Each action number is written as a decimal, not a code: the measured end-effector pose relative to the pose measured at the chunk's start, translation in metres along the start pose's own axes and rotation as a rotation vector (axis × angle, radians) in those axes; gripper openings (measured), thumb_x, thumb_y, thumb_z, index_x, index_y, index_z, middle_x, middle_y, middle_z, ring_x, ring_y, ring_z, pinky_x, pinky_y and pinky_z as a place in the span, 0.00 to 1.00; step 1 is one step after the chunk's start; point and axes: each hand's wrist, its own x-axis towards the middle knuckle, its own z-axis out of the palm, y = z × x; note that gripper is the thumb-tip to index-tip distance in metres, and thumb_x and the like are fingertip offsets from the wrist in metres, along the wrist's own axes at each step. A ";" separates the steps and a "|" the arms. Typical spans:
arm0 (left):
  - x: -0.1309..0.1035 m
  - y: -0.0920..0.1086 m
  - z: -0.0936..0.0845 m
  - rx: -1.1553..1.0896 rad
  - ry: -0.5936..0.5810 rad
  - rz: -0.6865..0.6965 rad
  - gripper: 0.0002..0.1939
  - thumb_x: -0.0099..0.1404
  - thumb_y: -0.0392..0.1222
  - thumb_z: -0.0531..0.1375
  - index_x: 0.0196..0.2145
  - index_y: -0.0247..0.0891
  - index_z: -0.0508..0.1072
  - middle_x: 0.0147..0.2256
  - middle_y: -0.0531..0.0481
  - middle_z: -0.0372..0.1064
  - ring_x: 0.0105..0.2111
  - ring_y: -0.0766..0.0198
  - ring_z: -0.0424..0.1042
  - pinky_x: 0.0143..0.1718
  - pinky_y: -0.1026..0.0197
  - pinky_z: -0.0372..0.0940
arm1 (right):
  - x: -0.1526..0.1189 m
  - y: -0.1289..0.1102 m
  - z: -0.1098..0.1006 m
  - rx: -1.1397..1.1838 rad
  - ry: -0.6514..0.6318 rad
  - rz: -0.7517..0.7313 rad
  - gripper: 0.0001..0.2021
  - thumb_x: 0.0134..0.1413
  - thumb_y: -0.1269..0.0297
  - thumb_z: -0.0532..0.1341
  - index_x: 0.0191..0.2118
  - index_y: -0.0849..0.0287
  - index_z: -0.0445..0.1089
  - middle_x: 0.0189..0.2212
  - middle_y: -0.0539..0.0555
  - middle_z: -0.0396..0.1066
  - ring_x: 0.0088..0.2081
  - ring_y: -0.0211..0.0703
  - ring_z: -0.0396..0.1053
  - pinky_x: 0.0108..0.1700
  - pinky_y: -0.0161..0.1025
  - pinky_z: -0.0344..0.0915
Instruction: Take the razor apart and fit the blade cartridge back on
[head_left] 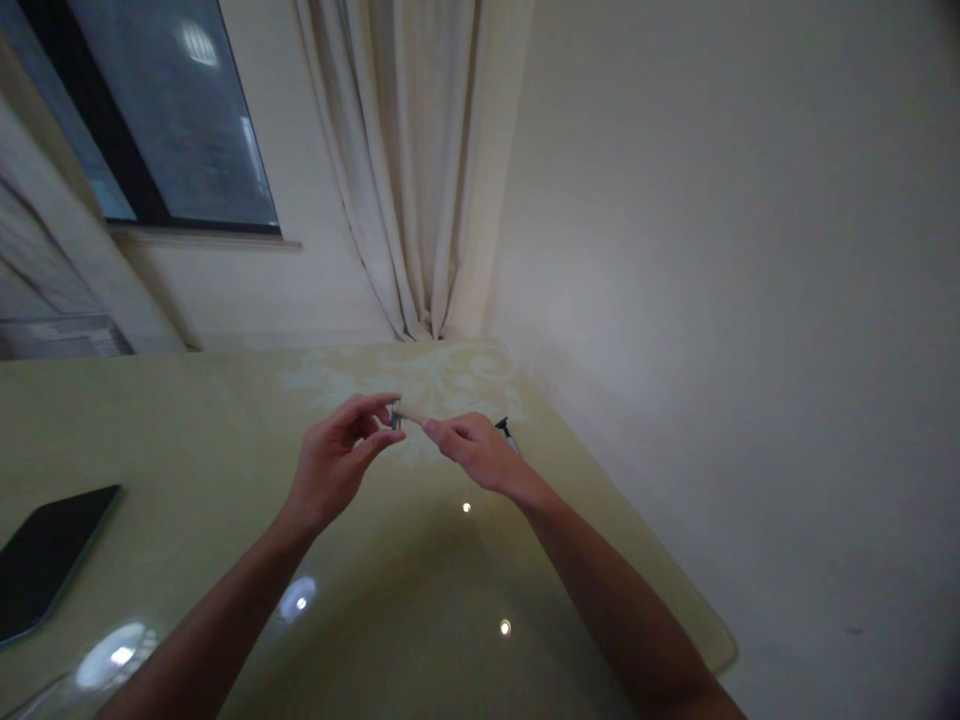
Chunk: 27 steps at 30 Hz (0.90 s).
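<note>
My left hand [337,455] pinches a small green board-like piece [396,416] upright between thumb and fingertips. In my right hand [476,448] is a slim beige stick [411,413], gripped by thumb and forefinger and pointing left. Its far end meets or overlaps the green piece; whether they touch, I cannot tell. Both hands are above the table, close together. Just beyond my right hand, partly hidden by it, lies a small object with a black end [502,426] and a paler shaft; its kind is unclear.
The glossy yellow-green table [360,620] has a rounded corner at the right and reflects several lights. A dark flat tablet-like device [52,555] lies at the left. Behind stand a beige curtain [420,160], a window [180,110] and a pale wall [720,250] along the right edge.
</note>
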 end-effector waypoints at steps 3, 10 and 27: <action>0.000 -0.001 0.001 -0.018 -0.003 -0.003 0.17 0.62 0.43 0.73 0.50 0.45 0.84 0.33 0.54 0.75 0.29 0.68 0.70 0.32 0.64 0.68 | 0.000 -0.002 0.000 0.017 0.053 0.016 0.32 0.70 0.35 0.54 0.22 0.56 0.51 0.21 0.45 0.47 0.24 0.34 0.47 0.29 0.40 0.42; -0.001 0.000 0.000 -0.007 0.016 0.013 0.17 0.62 0.43 0.73 0.50 0.45 0.84 0.33 0.54 0.75 0.29 0.67 0.71 0.33 0.64 0.68 | -0.002 -0.009 -0.001 -0.058 0.059 0.032 0.32 0.70 0.35 0.52 0.23 0.56 0.52 0.21 0.45 0.48 0.25 0.35 0.49 0.30 0.41 0.43; -0.022 0.004 0.038 0.049 -0.096 -0.058 0.19 0.61 0.51 0.71 0.47 0.40 0.83 0.33 0.53 0.75 0.23 0.70 0.63 0.25 0.65 0.61 | -0.029 0.053 -0.061 -0.121 0.478 0.160 0.23 0.73 0.50 0.56 0.48 0.63 0.81 0.26 0.50 0.66 0.30 0.41 0.65 0.37 0.37 0.62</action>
